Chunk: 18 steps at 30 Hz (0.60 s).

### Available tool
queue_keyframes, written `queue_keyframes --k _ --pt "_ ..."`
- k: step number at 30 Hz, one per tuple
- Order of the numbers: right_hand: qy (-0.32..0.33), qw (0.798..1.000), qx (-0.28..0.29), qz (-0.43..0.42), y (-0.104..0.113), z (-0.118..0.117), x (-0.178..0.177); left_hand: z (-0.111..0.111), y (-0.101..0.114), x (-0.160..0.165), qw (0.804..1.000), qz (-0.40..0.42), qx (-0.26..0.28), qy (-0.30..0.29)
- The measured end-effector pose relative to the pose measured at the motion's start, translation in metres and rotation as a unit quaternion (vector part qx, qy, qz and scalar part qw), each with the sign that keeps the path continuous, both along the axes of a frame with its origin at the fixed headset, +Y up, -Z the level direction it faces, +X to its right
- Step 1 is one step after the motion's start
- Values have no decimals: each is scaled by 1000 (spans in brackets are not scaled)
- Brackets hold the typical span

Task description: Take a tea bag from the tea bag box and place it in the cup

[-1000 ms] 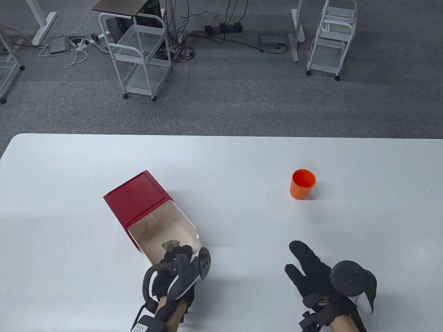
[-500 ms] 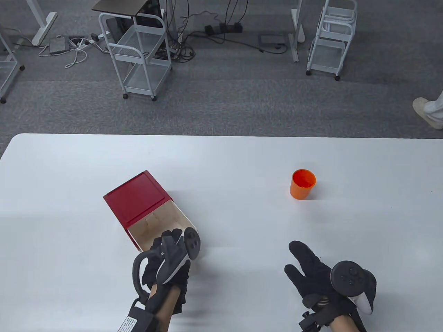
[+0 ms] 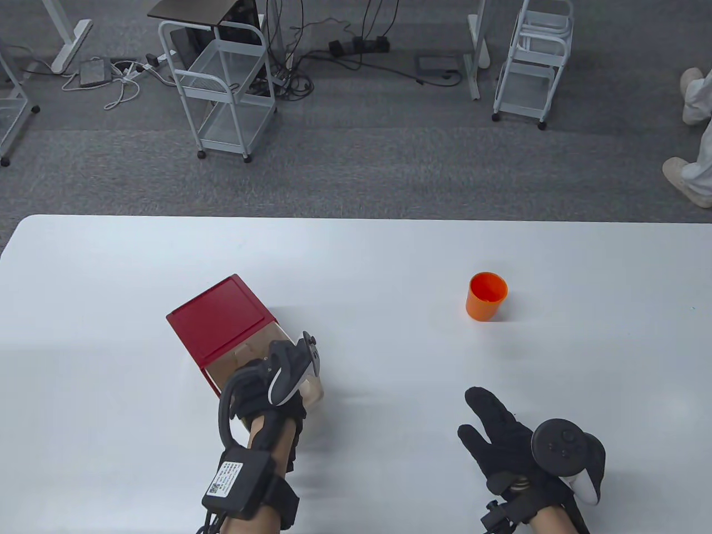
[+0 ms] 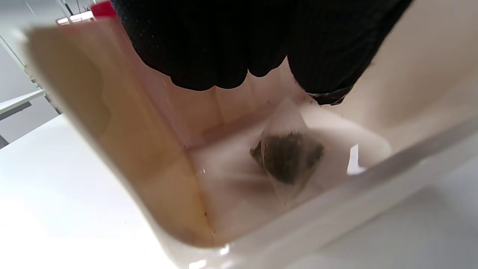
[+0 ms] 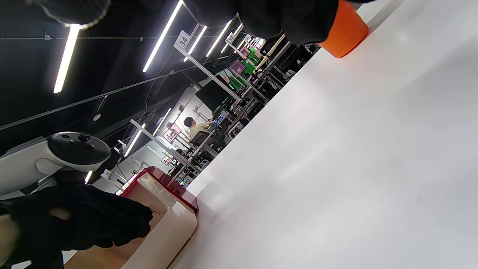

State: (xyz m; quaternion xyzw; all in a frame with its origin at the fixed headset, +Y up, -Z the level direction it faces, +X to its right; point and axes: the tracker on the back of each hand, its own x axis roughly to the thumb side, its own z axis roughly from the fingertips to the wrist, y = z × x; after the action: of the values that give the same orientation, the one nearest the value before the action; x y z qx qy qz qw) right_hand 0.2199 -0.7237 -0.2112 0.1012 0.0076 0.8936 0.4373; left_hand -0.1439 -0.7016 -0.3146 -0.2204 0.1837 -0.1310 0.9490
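The tea bag box (image 3: pixel 219 320) has a red lid and an open white tray facing me, left of centre. My left hand (image 3: pixel 267 370) reaches into the tray from above. In the left wrist view a pyramid tea bag (image 4: pixel 287 160) lies on the tray floor. My fingers (image 4: pixel 209 48) and thumb hang just above its tip with a gap between them, and no grip shows. The orange cup (image 3: pixel 486 296) stands upright to the right; it also shows in the right wrist view (image 5: pixel 345 33). My right hand (image 3: pixel 489 428) rests flat on the table, fingers spread and empty.
The white table (image 3: pixel 378 261) stretches between box and cup. Its far edge borders a grey carpet with white wire carts (image 3: pixel 225 83) and cables. A person's legs in white (image 3: pixel 692 167) stand at the right edge, beyond the table.
My left hand has moved forward from the tray's near rim into the box and now covers the tea bag in the table view. The right hand has not moved. A person's legs came in at the far right.
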Motion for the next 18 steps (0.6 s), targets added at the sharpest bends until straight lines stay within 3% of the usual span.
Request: queue_keyframes --k 6,18 --pt "1 1000 3 0 1 0 0 -10 -22 -5 999 -11 -31 11" --pt "-1 1000 2 1 1 -1 0 -9 -25 -3 1000 -25 -8 -4"
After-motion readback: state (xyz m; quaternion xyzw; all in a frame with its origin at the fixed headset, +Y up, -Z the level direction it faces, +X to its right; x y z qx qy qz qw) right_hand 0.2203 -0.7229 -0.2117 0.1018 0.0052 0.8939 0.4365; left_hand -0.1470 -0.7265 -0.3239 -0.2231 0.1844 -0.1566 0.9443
